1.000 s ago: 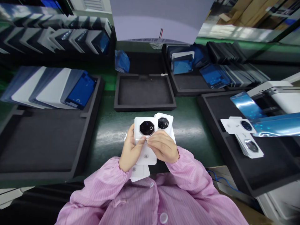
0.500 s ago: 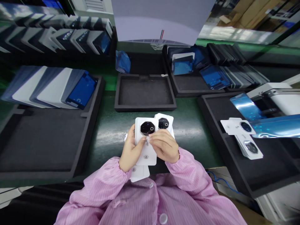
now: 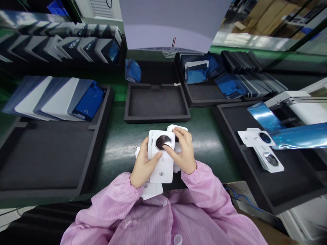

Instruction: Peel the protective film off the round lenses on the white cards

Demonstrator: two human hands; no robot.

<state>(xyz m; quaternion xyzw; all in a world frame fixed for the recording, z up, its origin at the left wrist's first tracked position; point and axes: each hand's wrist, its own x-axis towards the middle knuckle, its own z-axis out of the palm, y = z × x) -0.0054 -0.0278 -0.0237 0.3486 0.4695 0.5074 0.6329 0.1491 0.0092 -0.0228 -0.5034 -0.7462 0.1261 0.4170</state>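
My left hand (image 3: 142, 166) grips a stack of white phone back covers, thumb on the top cover (image 3: 161, 159), which shows a dark octagonal camera ring. My right hand (image 3: 182, 151) holds the same stack from the right, its fingers reaching over a second white cover (image 3: 176, 128) that sticks out behind the top one. Another white cover edge (image 3: 152, 191) pokes out below the stack, near my pink sleeves.
An empty black foam tray (image 3: 157, 117) lies ahead on the green bench. A large black tray (image 3: 51, 153) with leaning covers sits left. On the right tray (image 3: 281, 183) lie two white covers (image 3: 264, 149) and a shiny blue film strip (image 3: 293, 134). Racks of covers stand behind.
My right hand has moved up from the lower middle of the top cover to its camera ring and the cover behind. The stack tilted slightly toward me.
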